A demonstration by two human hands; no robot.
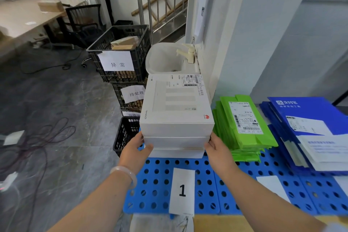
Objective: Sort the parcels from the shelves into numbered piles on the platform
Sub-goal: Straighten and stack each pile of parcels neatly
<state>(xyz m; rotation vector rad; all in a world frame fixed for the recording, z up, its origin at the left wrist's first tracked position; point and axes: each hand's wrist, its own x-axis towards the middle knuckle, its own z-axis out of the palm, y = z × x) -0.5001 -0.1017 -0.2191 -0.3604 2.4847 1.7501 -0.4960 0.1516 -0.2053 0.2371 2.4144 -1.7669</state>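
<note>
A stack of three white boxes (177,115) stands on the blue perforated platform (207,181), behind a paper label marked 1 (182,191). The top box carries a shipping label at its far edge. My left hand (136,149) grips the stack's left side with the thumb on the front of the middle box. My right hand (216,146) presses against the stack's right side, with the fingers hidden behind the boxes. To the right lie a pile of green parcels (243,130) and a pile of blue parcels (308,130).
Black crates (120,58) with paper signs are stacked left of the platform, beside a white sink (167,58). Cables trail over the grey floor (37,137). A second blank label (271,186) lies on the platform. A cardboard edge (244,222) shows at the bottom.
</note>
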